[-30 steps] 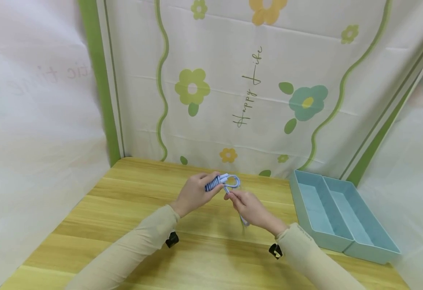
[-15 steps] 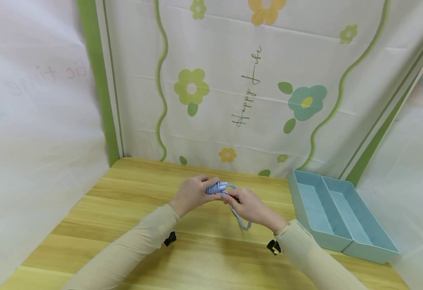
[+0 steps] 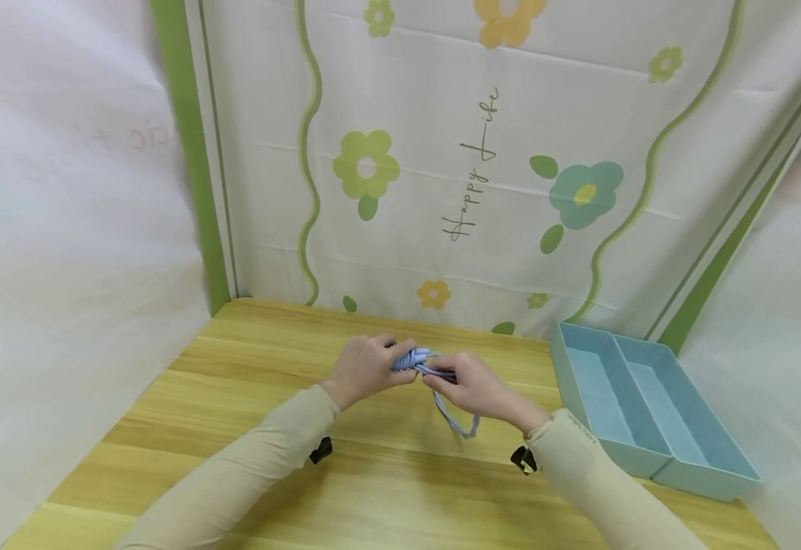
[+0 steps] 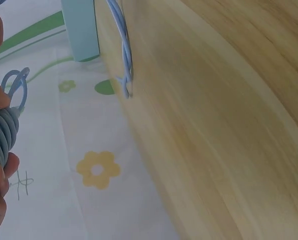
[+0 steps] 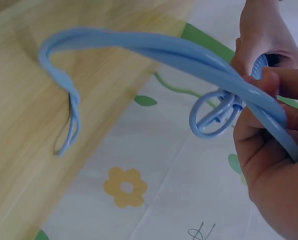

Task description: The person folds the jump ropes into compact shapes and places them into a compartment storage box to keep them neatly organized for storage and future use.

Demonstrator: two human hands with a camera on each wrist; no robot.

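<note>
A light blue cord is wound into a tight coil (image 3: 407, 360), gripped between the thumb and fingers of my left hand (image 3: 366, 368) above the table. Small loops (image 5: 193, 120) stick out of the bundle's end in the right wrist view. My right hand (image 3: 479, 387), just right of the coil, pinches the cord where it leaves the bundle. From there a doubled, twisted tail (image 5: 139, 44) hangs down in an arc, its thin end (image 4: 127, 90) dangling over the wood in the left wrist view. The fingers hide part of the coil.
A light blue two-compartment tray (image 3: 671, 458) stands on the right of the wooden table (image 3: 400, 489). Behind the table hangs a white curtain (image 3: 414, 252) with printed flowers, and more cloth closes both sides.
The right hand has moved slightly up and away from the coil, drawing the cord along. The large loop beyond the bundle has shrunk, and the tail now hangs below the right hand.
</note>
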